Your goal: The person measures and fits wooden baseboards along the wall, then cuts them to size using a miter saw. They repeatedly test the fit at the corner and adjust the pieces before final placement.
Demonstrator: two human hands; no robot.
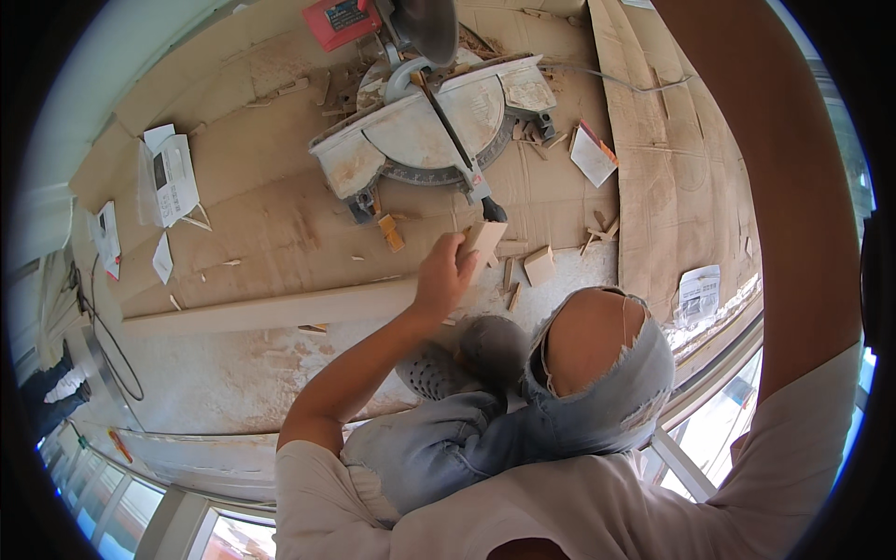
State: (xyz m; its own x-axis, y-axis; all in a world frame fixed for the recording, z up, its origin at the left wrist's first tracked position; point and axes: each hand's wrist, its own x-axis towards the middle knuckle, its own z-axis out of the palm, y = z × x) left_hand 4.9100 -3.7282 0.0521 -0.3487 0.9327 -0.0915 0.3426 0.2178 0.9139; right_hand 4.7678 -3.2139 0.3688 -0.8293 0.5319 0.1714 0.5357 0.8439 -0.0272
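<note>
My left hand (pixel 444 273) grips a short pale wooden board (pixel 483 238) at the front end of the mitre saw (pixel 429 131). The saw's table, dusty with sawdust, has a dark slot down its middle, and the round blade guard (pixel 425 23) shows at the top edge. A long pale plank (pixel 224 317) lies behind my left forearm along the cardboard's near edge. My right arm (pixel 793 215) stretches up along the right side and out of the top of the picture, so its hand is hidden.
Cardboard sheets (pixel 252 187) cover the floor, with wood offcuts (pixel 539 266), papers (pixel 168 177) and an orange object (pixel 390 233) on them. A cord (pixel 121 364) runs along the left. Another person's dark-clad leg (pixel 42 387) shows at far left. My bent knee in torn jeans is below me.
</note>
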